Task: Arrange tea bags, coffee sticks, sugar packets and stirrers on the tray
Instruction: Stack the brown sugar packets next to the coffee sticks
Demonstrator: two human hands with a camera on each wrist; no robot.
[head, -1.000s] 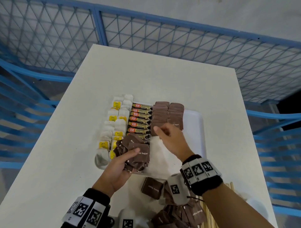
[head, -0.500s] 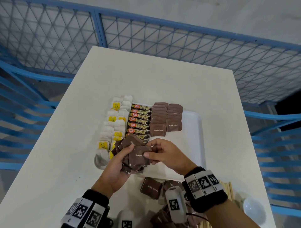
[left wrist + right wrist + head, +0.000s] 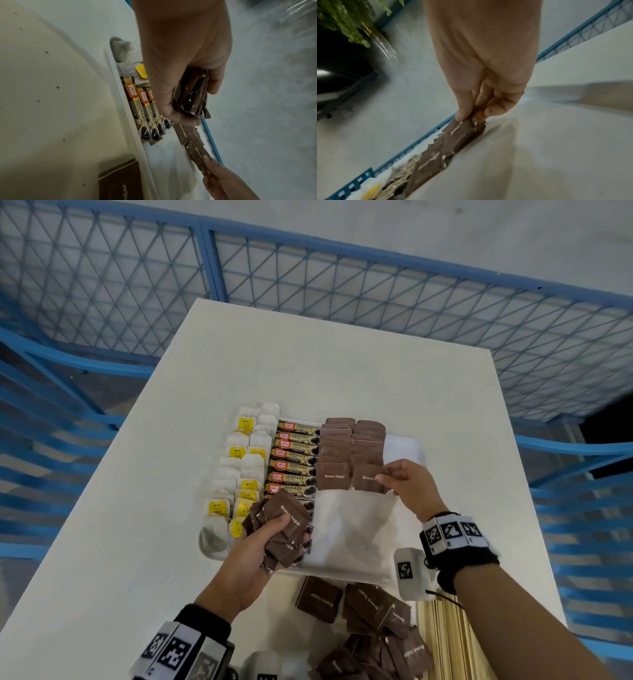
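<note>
A white tray (image 3: 404, 446) on the white table holds tea bags (image 3: 245, 470) at its left, coffee sticks (image 3: 294, 455) beside them, and two rows of brown sugar packets (image 3: 337, 446). My left hand (image 3: 270, 534) grips a bunch of brown sugar packets (image 3: 284, 522) over the tray's near left part; the same bunch (image 3: 192, 94) shows in the left wrist view. My right hand (image 3: 399, 477) pinches one brown sugar packet (image 3: 368, 477) at the near end of the right row, seen edge-on as a packet (image 3: 462, 129) in the right wrist view.
Loose brown sugar packets (image 3: 373, 621) lie on the table in front of the tray. A bundle of wooden stirrers (image 3: 445, 642) lies to their right. A white paper liner (image 3: 352, 529) covers the tray's near right part. Blue mesh fencing (image 3: 376, 289) surrounds the table.
My right hand took one packet from the bunch in my left hand and carried it away and to the right, onto the near end of the right sugar row.
</note>
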